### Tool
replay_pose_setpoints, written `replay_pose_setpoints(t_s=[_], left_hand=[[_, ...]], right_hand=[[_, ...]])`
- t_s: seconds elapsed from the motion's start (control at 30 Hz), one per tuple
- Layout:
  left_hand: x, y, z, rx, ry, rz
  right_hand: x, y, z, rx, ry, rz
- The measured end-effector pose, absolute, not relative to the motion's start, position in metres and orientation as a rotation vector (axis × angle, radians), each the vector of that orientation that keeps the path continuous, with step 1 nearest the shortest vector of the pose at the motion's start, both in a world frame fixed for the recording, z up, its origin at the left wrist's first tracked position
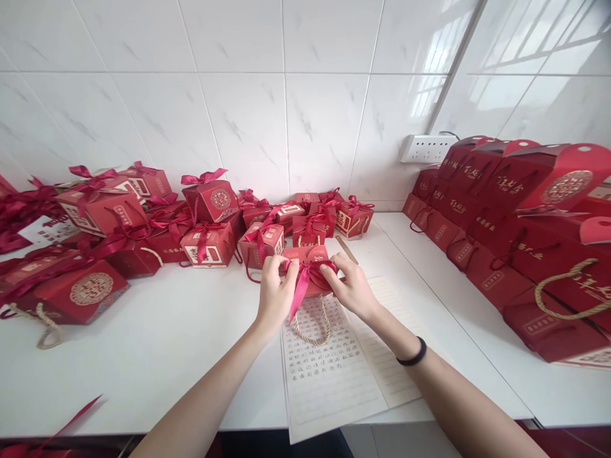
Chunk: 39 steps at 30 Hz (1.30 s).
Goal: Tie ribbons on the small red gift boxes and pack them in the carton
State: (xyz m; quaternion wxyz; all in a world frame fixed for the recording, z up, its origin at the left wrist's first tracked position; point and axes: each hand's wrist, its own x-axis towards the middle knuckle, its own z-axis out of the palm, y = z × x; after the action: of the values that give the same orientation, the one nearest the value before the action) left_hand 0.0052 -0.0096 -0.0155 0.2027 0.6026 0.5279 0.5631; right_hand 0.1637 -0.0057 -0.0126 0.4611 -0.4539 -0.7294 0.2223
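In front of me a small red gift box (312,291) with a twisted gold cord handle (312,341) sits on an open notebook (329,375) of handwritten pages. A dark red satin ribbon (300,289) is tied in a bow on its top, one tail hanging down the front. My left hand (279,289) pinches the bow's left loop between thumb and fingers. On the other side my right hand (351,286) pinches the right loop. A black band circles my right wrist.
Ribboned red boxes (210,245) crowd the back and left of the white table (191,356). Untied red boxes (501,222) are stacked at the right. A gold strip (347,249) lies behind the notebook. A power strip (424,148) is on the tiled wall.
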Motion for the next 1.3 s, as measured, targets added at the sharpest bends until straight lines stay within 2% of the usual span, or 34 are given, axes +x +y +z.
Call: replay_pose_setpoints(t_s=[0.23, 0.47, 0.7, 0.9, 1.03, 1.17, 1.3], left_hand=[[0.013, -0.016, -0.023, 1.519, 1.418, 1.623], [0.012, -0.014, -0.028, 1.493, 1.432, 1.663], [0.012, -0.013, -0.028, 1.491, 1.468, 1.631], [0.012, -0.013, -0.026, 1.428, 1.446, 1.586], [0.011, -0.012, -0.023, 1.406, 1.338, 1.521], [0.009, -0.011, -0.022, 1.468, 1.245, 1.498], [0.006, -0.007, -0.025, 1.499, 1.238, 1.535]], right_hand=[[0.163, -0.007, -0.013, -1.107, -1.763, 0.535], [0.164, -0.005, -0.013, -1.072, -1.643, 0.747], [0.162, -0.005, -0.02, -0.927, -1.33, 1.126], [0.162, 0.004, -0.028, -0.927, -1.255, 1.204], [0.177, 0.017, -0.028, -1.03, -1.244, 1.182], [0.192, 0.02, -0.018, -1.086, -1.216, 1.031], [0.193, 0.01, -0.011, -0.895, -1.74, 0.894]])
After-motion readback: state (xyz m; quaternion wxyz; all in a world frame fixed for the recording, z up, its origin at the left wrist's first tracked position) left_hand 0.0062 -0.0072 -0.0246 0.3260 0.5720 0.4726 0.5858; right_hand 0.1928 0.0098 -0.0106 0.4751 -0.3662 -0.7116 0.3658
